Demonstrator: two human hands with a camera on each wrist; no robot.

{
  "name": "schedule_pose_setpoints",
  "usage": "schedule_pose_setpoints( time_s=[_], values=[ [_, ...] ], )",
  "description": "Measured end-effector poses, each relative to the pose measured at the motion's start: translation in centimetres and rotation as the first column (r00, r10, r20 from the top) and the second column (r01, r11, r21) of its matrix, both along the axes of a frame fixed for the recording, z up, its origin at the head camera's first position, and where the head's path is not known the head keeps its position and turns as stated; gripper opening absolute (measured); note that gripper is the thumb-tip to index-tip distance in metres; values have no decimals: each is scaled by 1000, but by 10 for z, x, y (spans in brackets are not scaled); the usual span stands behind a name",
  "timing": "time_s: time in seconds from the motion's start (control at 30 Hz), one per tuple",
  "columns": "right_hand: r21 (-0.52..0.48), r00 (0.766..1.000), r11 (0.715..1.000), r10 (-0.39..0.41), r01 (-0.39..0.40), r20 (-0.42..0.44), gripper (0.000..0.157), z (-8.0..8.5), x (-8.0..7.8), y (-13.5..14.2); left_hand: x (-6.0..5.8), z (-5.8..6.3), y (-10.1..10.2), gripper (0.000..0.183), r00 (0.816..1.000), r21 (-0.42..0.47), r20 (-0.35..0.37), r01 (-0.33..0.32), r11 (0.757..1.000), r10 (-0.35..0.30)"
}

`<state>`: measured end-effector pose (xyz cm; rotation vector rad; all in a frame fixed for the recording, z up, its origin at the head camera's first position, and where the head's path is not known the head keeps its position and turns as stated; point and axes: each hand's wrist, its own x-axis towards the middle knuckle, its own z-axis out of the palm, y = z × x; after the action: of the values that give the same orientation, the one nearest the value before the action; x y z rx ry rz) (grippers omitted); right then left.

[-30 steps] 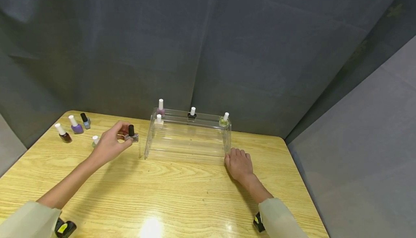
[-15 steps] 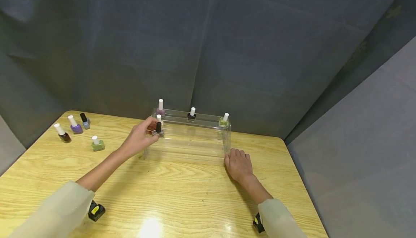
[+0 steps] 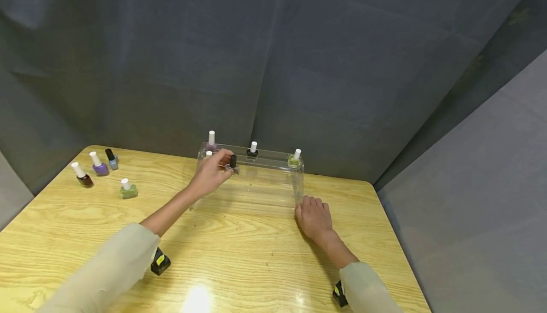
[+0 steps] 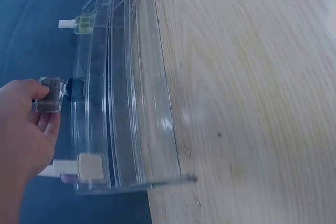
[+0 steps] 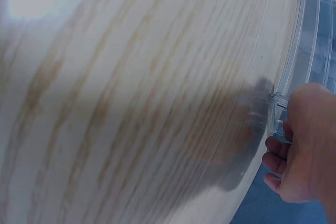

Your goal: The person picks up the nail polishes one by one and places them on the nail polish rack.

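Four white-capped bottles are sitting in the clear rack (image 3: 252,194) in the head view: a mauve bottle (image 3: 212,142), a dark bottle (image 3: 252,150) and a yellow-green bottle (image 3: 295,158) are lining the top tier, while a pale bottle (image 3: 209,154) is showing only its cap past the left hand (image 3: 209,177). That hand is pinching a black-capped bottle (image 3: 233,163) in front of the upper tiers, left of the rack's middle. The right hand (image 3: 315,216) is gripping the rack's front right corner. On the worktop (image 3: 256,265), a dark red bottle (image 3: 82,175), a purple bottle (image 3: 99,164), a blue bottle (image 3: 112,159) and a green bottle (image 3: 128,190) are standing left of the rack. A dark curtain (image 3: 171,56) is hanging behind.

In the left wrist view, the thumb is pressing on the held bottle's squarish, brownish-grey body near the top tier; whether glass and rack are touching, I cannot tell.

In the right wrist view, the fingers are curling in beside the rack's corner, one touching its edge; the hand itself is hiding the rest of the hold.
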<state>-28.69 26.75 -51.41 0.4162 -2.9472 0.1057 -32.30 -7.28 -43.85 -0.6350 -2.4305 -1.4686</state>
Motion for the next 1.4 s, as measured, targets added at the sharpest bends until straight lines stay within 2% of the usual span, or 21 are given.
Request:
schedule_pose_setpoints(
  time_s=[0.23, 0.4, 0.53, 0.8, 1.17, 1.4],
  values=[
    [-3, 1000, 1000, 3, -3, -5, 31, 0, 0, -1, -18, -4, 19, 37, 1000, 66, 3, -20, 998, 20],
    [-8, 1000, 1000, 3, -3, -9, 30, -2, -1, 0, -34, -10, 29, 38, 999, 29, -21, -30, 999, 30],
    [-19, 1000, 1000, -5, 5, 14, 30, -2, -2, 0, -41, -14, 35, 37, 999, -6, -19, -30, 1000, 29],
    [-23, 999, 999, 24, -25, -40, 31, -12, -5, 6, -46, -23, 43, 34, 1000, -24, 13, -18, 1000, 19],
    [-14, 1000, 1000, 18, -18, -25, 32, -17, -10, 10, -49, -27, 48, 32, 997, -43, 75, 2, 999, 1],
    [-9, 999, 1000, 15, -15, -39, 32, -18, -10, 9, -49, -28, 48, 32, 997, -54, 76, 1, 999, 3]
  ],
)
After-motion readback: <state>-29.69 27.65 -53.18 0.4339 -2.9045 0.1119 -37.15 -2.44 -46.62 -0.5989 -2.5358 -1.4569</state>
